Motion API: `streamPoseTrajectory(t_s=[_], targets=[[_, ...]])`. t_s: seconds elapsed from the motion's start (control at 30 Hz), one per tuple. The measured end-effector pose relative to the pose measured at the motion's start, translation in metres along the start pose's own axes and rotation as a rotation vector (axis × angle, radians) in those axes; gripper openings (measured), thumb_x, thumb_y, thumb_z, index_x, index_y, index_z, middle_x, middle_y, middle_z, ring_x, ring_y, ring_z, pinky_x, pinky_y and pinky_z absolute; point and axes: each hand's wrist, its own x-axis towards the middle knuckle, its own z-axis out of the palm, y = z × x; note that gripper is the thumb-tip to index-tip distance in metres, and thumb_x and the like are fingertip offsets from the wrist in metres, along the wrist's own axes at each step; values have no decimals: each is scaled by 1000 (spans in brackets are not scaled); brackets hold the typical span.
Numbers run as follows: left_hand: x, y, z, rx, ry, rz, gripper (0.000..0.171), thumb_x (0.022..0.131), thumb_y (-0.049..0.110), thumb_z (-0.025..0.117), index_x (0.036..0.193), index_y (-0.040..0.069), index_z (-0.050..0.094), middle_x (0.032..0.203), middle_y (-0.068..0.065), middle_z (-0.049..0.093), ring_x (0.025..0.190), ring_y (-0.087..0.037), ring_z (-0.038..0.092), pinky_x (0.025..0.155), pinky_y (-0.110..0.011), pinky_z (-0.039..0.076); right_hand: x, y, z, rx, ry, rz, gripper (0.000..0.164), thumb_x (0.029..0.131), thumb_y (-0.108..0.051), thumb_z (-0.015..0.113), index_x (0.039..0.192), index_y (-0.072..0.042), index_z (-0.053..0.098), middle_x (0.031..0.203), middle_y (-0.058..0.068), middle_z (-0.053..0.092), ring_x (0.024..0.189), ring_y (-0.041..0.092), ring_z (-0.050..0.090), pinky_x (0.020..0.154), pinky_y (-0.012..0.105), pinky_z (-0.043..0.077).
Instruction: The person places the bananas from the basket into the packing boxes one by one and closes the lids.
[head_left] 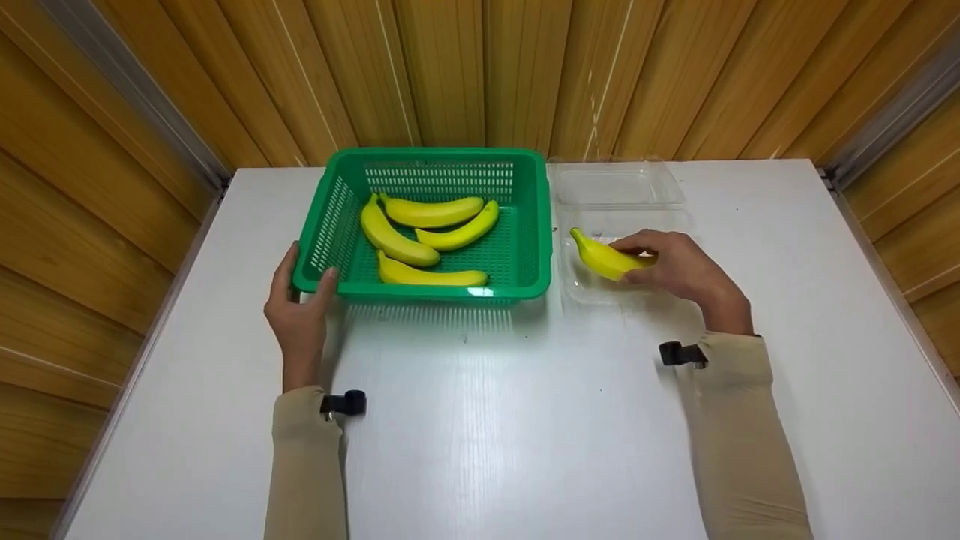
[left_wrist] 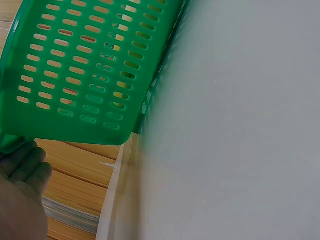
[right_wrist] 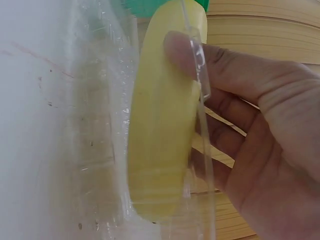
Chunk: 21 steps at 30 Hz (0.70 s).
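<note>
A green plastic basket [head_left: 420, 291] stands at the back of the white table, several yellow bananas [head_left: 397, 240] lying inside it. My left hand [head_left: 298, 319] holds the basket's near left corner, thumb at the front rim and fingers along the left side. In the left wrist view the fingers [left_wrist: 30, 167] reach under the rim. To the right, my right hand [head_left: 679, 262] pinches another banana [head_left: 600, 259] between thumb and fingers, its stem pointing left. That banana is in or just over the near half of a clear plastic box [head_left: 581, 292]; contact with its bottom cannot be told.
The clear box's other half, seemingly its lid [head_left: 615, 187], lies folded open toward the back. Wood-look panels [head_left: 525, 75] rise behind the table [head_left: 480, 435] and along both sides. The basket's right wall stands close to the box.
</note>
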Motion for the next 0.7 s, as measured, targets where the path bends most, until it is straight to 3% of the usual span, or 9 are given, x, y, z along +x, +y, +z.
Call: streamPoseTrajectory(t_s=[0.27,0.5,0.7], targets=[[-2,4,1,28,10,20,66,99,17,78,159,10,50,160,-2,50,144,-20,49,119,-41,42,3,5,5,-18,-35,7,49,92,-8,84,139,-9,71,137,16,67,121,35,57,113,54,46],[-7,21,3,36,8,12,65,100,14,76,158,3,49,160,-9,50,143,-23,50,119,-43,42,5,6,7,-61,-54,-32,47,91,-7,84,137,-6,72,135,17,69,122,35,58,113,54,46],[-8,25,4,50,5,5,65,100,16,76,159,5,48,161,-7,50,144,-22,50,118,-42,43,5,3,6,-72,-70,-11,47,92,-7,84,137,-6,72,136,16,69,122,36,57,114,56,45]])
